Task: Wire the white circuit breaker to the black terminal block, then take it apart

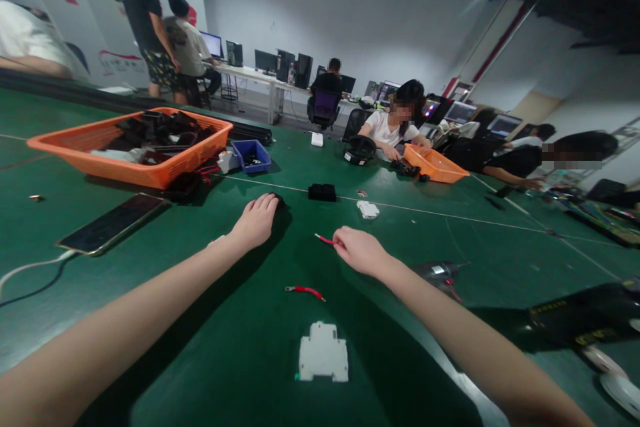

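Beyond white module [323,352], hands apart: right hand [361,250] pinching red lead [326,239] crosswise, tip toward left hand [256,221], at black part [282,201], grip unclear.

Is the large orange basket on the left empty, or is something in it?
Not empty: the large orange basket holds a heap of black parts. Its bottom is mostly hidden.
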Available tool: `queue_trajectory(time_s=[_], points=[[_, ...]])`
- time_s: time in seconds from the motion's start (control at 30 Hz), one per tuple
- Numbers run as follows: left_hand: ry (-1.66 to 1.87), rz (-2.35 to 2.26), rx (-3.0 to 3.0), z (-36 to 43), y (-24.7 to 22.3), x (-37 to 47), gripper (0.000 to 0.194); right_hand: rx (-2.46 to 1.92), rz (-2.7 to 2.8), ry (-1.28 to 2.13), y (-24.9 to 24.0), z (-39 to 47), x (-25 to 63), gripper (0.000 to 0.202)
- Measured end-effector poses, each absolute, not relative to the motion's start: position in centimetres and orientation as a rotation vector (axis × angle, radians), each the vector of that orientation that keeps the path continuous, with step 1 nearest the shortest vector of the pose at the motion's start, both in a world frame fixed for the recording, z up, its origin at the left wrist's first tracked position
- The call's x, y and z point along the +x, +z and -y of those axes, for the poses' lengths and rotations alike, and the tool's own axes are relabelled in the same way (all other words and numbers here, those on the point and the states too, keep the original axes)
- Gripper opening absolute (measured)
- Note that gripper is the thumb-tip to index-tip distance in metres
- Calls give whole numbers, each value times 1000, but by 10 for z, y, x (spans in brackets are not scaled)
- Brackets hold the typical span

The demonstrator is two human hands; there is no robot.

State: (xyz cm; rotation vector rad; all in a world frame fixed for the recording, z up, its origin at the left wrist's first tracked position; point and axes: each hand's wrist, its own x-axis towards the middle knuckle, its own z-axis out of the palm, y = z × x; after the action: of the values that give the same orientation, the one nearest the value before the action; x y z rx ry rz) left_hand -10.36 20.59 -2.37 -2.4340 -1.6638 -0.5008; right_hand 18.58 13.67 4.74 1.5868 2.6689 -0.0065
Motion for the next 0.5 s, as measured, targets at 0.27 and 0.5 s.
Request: queue_trajectory(time_s=[0.27,0.5], points=[[-552,1665,-2385,-198,-16,-99,54,1551,-2733,-288,65,-34,193,12],[-504,1650,-2328,-196,-14,-99,49,1480,-2626,-391,60,-9,204,13]])
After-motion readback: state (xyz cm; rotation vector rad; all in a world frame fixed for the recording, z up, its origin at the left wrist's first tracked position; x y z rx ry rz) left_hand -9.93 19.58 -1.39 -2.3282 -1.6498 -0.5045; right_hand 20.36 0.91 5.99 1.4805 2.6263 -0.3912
